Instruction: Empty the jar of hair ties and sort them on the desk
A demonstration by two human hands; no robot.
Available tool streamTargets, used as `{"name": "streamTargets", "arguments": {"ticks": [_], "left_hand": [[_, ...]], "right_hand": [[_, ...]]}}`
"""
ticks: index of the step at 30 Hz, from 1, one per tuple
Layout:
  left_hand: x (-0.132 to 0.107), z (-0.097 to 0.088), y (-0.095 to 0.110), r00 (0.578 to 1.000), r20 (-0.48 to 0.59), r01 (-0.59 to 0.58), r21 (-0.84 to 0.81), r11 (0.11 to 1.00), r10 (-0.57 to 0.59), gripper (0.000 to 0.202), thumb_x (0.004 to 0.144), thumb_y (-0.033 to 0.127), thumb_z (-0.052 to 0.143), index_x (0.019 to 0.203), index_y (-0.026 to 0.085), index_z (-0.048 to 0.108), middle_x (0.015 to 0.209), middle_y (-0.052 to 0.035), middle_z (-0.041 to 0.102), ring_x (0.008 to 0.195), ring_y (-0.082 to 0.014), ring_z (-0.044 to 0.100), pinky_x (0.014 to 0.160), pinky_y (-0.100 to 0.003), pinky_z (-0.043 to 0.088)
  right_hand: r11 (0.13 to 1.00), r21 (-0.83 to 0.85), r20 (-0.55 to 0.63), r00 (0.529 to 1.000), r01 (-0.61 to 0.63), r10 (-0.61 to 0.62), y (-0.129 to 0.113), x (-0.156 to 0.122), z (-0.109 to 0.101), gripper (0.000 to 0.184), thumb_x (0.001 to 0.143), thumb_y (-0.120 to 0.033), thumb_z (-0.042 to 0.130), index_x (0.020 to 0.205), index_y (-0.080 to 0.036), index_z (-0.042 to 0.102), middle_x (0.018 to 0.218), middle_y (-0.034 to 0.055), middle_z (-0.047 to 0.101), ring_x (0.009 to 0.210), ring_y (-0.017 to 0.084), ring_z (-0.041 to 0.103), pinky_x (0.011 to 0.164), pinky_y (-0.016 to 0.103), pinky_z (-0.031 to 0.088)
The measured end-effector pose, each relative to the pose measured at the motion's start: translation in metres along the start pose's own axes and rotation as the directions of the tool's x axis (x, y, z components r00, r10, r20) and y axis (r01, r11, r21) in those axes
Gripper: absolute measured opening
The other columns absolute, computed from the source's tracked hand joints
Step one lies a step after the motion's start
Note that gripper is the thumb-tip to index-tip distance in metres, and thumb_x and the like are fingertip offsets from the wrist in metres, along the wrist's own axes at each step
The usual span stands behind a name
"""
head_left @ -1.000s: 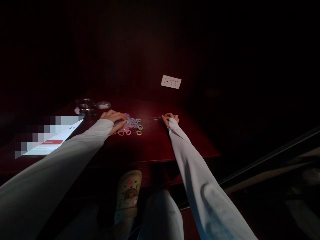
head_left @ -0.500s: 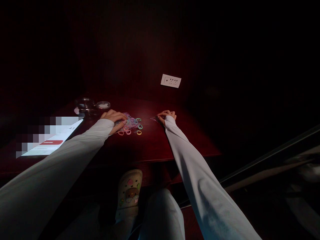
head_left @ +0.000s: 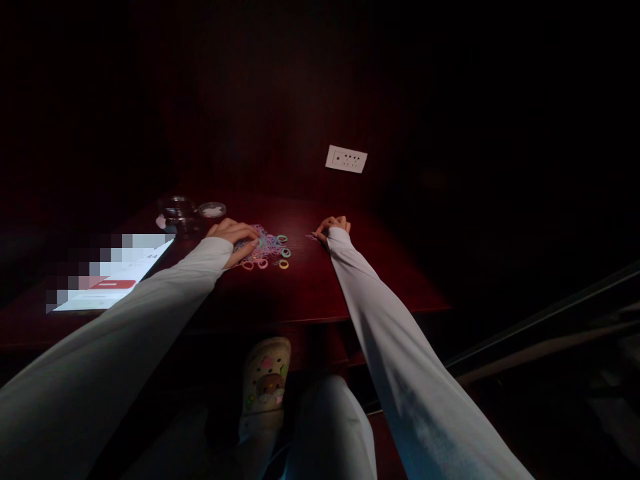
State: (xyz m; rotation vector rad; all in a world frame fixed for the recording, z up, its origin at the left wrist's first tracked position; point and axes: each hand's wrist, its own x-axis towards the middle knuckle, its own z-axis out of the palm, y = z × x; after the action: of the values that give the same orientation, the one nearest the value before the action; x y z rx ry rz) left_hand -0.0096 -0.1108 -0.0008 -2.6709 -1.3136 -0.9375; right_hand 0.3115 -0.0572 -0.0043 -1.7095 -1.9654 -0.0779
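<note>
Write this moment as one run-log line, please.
left hand: at left side of colourful pile | right hand: at purple strands, grip unclear | clear jar: beyond lit screen

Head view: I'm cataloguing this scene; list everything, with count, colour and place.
Wooden table: 1, dark red, middle
Tangle of thin bands: uncountable, pastel, left of centre
Round bands: at least 5, green, yellow, pinkish, beside tangle
Thin strands: few, purple, right of tangle
Round jar: 1, clear, table's far left
Pinkish shape: 1, object unclear, beside jar
Round disc: 1, clear and white, beside jar
Lit screen: 1, white and red, left
Rectangular wall socket: 1, white, behind table
Charm-dotted clog: 1, cream, bottom
Trousered leg: 1, pale, bottom
Left hand: 1, pale-sleeved, at tangle
Right hand: 1, pale-sleeved, at strands
</note>
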Motion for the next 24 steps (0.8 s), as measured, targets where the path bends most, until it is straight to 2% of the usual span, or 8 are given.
{"name": "streamTargets", "arguments": {"ticks": [3,6,10,13,17,20,24], "left_hand": [[0.000,0.000,-0.001,1.000,0.007,0.001,0.002,1.000,-0.001,0.029,0.104,0.036,0.047,0.107,0.021,0.072,0.125,-0.0031,0.075,0.110,-0.0251,0.052,0.096,-0.044,0.038],[0.001,0.000,-0.003,1.000,0.000,-0.001,-0.013,1.000,0.001,0.031,0.103,0.038,0.046,0.105,0.022,0.072,0.124,-0.0046,0.075,0.110,-0.0262,0.055,0.096,-0.044,0.039],[0.001,0.001,-0.007,1.000,0.001,0.001,-0.027,1.000,-0.001,0.031,0.102,0.041,0.046,0.106,0.023,0.072,0.125,-0.0060,0.075,0.111,-0.0280,0.056,0.096,-0.046,0.040],[0.001,0.002,-0.009,1.000,-0.003,0.009,-0.038,0.999,-0.009,0.033,0.101,0.043,0.046,0.106,0.024,0.073,0.125,-0.0071,0.075,0.111,-0.0295,0.056,0.097,-0.048,0.041],[0.002,0.001,-0.011,1.000,0.000,0.008,-0.076,0.997,-0.008,0.033,0.099,0.046,0.048,0.108,0.026,0.073,0.124,-0.0070,0.074,0.113,-0.0315,0.057,0.100,-0.051,0.041],[0.003,0.001,-0.012,1.000,0.018,0.012,-0.090,0.996,-0.011,0.033,0.098,0.046,0.048,0.107,0.027,0.074,0.124,-0.0064,0.074,0.112,-0.0324,0.057,0.100,-0.052,0.042],[0.004,0.002,-0.013,1.000,0.024,0.019,-0.084,0.996,-0.017,0.034,0.098,0.046,0.047,0.103,0.026,0.074,0.124,-0.0065,0.074,0.111,-0.0318,0.057,0.098,-0.050,0.042]], "right_hand": [[0.999,-0.012,-0.013,0.999,-0.035,0.034,0.001,-0.003,0.000,0.031,0.096,-0.048,0.065,0.085,-0.022,0.077,0.114,0.0112,0.068,0.118,0.032,0.044,0.099,0.043,0.028],[0.992,-0.019,-0.060,0.991,-0.121,0.120,0.009,-0.006,-0.004,0.028,0.093,-0.045,0.066,0.082,-0.022,0.076,0.112,0.0121,0.067,0.119,0.033,0.043,0.099,0.045,0.029],[0.966,0.048,-0.163,0.952,-0.255,0.259,0.018,-0.009,-0.010,0.019,0.089,-0.040,0.069,0.087,-0.024,0.079,0.115,0.0106,0.067,0.118,0.032,0.042,0.098,0.045,0.030],[0.972,0.113,-0.214,0.950,-0.208,0.228,0.019,-0.011,-0.011,0.027,0.095,-0.047,0.062,0.096,-0.029,0.082,0.120,0.0062,0.069,0.118,0.030,0.040,0.101,0.044,0.029],[0.985,0.102,-0.137,0.979,-0.138,0.151,0.016,-0.016,-0.009,0.043,0.103,-0.052,0.050,0.087,-0.032,0.084,0.117,0.0025,0.072,0.116,0.027,0.042,0.103,0.044,0.028],[0.986,0.071,-0.089,0.984,-0.150,0.156,0.017,-0.017,-0.011,0.047,0.105,-0.052,0.048,0.083,-0.030,0.083,0.115,0.0033,0.074,0.117,0.027,0.043,0.102,0.044,0.027],[0.971,0.073,-0.110,0.966,-0.226,0.233,0.021,-0.015,-0.013,0.053,0.106,-0.053,0.042,0.085,-0.027,0.083,0.121,0.0045,0.072,0.119,0.029,0.041,0.103,0.046,0.025]]}}
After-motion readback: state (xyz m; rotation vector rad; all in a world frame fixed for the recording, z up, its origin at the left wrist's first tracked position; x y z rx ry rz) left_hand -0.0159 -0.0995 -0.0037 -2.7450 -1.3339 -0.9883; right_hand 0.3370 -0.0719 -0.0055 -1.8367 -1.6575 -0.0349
